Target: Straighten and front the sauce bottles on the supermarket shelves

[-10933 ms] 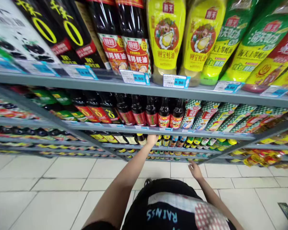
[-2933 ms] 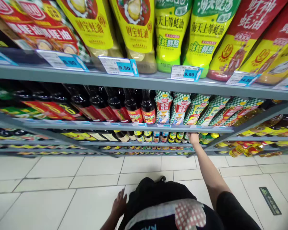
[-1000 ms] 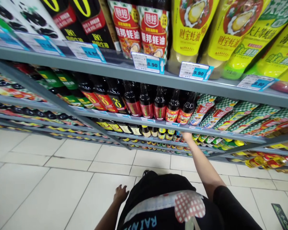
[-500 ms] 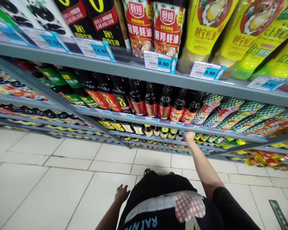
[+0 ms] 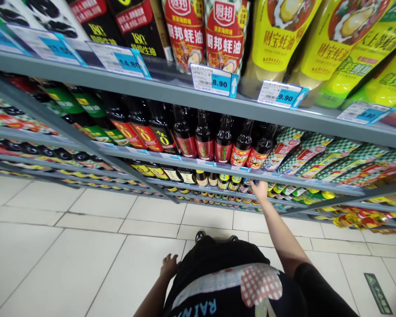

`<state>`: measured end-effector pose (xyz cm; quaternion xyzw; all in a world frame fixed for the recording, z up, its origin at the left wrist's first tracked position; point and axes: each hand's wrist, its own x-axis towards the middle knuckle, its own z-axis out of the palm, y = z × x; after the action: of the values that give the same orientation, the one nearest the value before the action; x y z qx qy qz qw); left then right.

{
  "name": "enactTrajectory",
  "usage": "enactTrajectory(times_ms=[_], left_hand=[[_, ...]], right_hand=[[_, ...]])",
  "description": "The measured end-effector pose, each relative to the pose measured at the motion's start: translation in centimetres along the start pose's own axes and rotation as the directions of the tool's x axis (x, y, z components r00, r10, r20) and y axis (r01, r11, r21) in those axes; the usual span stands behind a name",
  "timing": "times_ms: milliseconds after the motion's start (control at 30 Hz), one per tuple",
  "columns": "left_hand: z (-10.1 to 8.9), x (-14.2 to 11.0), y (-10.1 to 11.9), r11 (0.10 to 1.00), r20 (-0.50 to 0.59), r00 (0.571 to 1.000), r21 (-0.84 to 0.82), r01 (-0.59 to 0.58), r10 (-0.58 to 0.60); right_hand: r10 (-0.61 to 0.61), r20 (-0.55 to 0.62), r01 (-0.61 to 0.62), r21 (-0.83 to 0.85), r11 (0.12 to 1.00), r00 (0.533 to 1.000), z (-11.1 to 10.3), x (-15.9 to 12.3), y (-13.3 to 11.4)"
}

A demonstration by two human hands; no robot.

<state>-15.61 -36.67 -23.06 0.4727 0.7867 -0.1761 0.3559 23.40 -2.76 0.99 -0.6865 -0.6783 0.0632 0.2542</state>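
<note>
My right hand [image 5: 260, 190] reaches down to the third shelf [image 5: 191, 187], into a row of small bottles [image 5: 222, 181] with yellow, blue and green caps. Its fingers curl round one small bottle at the shelf's front edge; the fingertips are partly hidden among the bottles. My left hand [image 5: 170, 265] hangs low beside my hip above the tiled floor, fingers loosely apart, holding nothing. My black printed shirt [image 5: 231, 281] fills the bottom of the view.
Dark sauce bottles [image 5: 224, 141] and green-checked pouches [image 5: 303, 154] line the shelf above the hand. Big yellow squeeze bottles [image 5: 277, 39] stand on the top shelf behind price tags [image 5: 214, 79]. White floor tiles [image 5: 69, 246] stretch left; a green floor sticker [image 5: 378, 293] lies right.
The view has drifted slightly. My right hand stays at the same spot on the small-bottle shelf, edging a little outward. The left hand stays low by my hip.
</note>
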Motion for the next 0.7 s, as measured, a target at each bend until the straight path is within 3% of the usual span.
enactTrajectory(times_ms=[133,267,433,700], left_hand=[[0.2,-0.5,0.0,1.000,-0.003,1.000,-0.011,0.018,-0.018],[0.3,-1.0,-0.2,1.000,-0.005,1.000,-0.009,0.020,-0.020],[-0.1,-0.6,0.1,1.000,0.002,1.000,0.015,0.010,-0.010],[-1.0,1.1,1.2,0.998,-0.004,0.999,0.052,-0.040,0.040]], right_hand=[[0.218,-0.157,-0.225,-0.031,0.974,0.963,-0.6,-3.2,0.8],[0.334,-0.159,-0.353,-0.110,0.929,0.929,-1.6,-1.1,2.1],[0.265,-0.079,-0.274,-0.134,0.952,0.961,-1.9,3.3,2.7],[0.144,0.054,-0.139,-0.087,0.986,0.988,-2.6,4.5,3.5]])
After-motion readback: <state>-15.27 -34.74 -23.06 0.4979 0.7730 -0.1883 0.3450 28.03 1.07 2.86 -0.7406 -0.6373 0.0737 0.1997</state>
